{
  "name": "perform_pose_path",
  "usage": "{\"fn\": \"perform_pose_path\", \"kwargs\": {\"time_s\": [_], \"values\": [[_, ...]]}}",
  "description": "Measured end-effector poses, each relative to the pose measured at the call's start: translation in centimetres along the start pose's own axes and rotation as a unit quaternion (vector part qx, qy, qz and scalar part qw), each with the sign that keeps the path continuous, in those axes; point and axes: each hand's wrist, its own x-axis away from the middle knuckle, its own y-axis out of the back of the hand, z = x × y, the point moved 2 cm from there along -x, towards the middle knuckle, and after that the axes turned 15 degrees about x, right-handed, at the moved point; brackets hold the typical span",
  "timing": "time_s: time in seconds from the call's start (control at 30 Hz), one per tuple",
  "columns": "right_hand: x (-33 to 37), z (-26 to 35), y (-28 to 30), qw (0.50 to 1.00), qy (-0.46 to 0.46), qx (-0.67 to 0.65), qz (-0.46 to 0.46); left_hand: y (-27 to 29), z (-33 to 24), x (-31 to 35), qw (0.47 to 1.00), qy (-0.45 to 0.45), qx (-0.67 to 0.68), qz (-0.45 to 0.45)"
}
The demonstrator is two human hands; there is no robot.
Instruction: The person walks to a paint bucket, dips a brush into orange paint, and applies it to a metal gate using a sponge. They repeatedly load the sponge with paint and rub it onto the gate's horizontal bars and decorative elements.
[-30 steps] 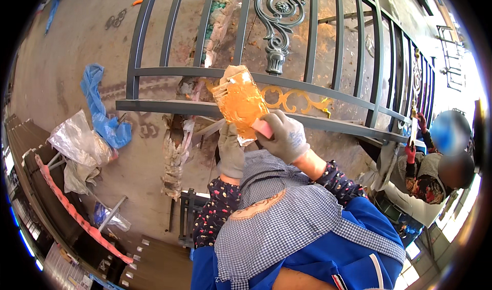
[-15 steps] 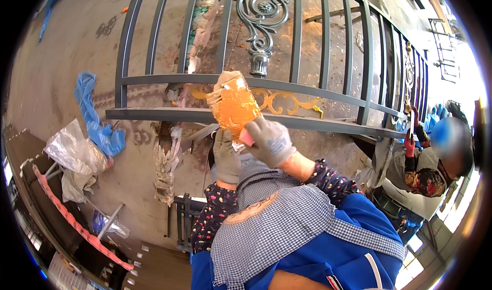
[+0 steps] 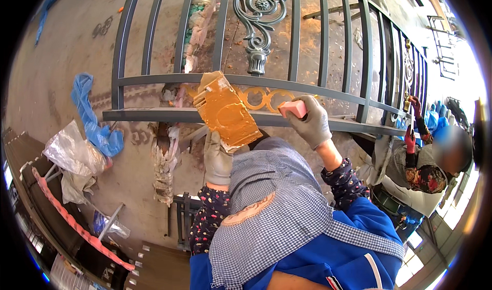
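My left hand (image 3: pixel 219 157), in a grey glove, grips the lower edge of a piece of cardboard (image 3: pixel 225 113) smeared with gold paint. Between the gloved fingers of my right hand (image 3: pixel 313 125) is a pink sponge block (image 3: pixel 293 109), held over the lower rails of a dark grey metal railing (image 3: pixel 328 93). Gold-painted scrollwork (image 3: pixel 254 98) sits between those two rails, partly hidden by the cardboard and the sponge. Higher up, a dark metallic scroll ornament (image 3: pixel 260 28) stands between the upright bars.
At the right, a co-worker (image 3: pixel 417 159) in red gloves works at the same railing. Blue plastic sheeting (image 3: pixel 92 118) and a clear plastic bag (image 3: pixel 74 149) lie on the left. A rack with a pink-wrapped bar (image 3: pixel 77 227) stands at the lower left.
My right hand has moved right, carrying the sponge away from the cardboard to the scrollwork. The cardboard has tilted and shifted slightly left and down in my left hand.
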Motion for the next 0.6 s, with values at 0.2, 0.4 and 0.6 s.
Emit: {"fn": "perform_pose_path", "kwargs": {"time_s": [0.2,0.4,0.6], "values": [[-2.1,5.3,1.9,0.99,0.127,-0.051,0.044,-0.8,-0.4,0.2,0.999,0.032,-0.004,0.013],[-3.4,7.8,2.1,0.965,0.245,0.038,0.086,-0.7,0.0,0.4,0.999,0.038,-0.024,0.022],[-3.8,8.3,1.7,0.942,0.291,0.088,0.143,-1.3,0.0,0.9,0.999,0.024,-0.022,0.023]]}}
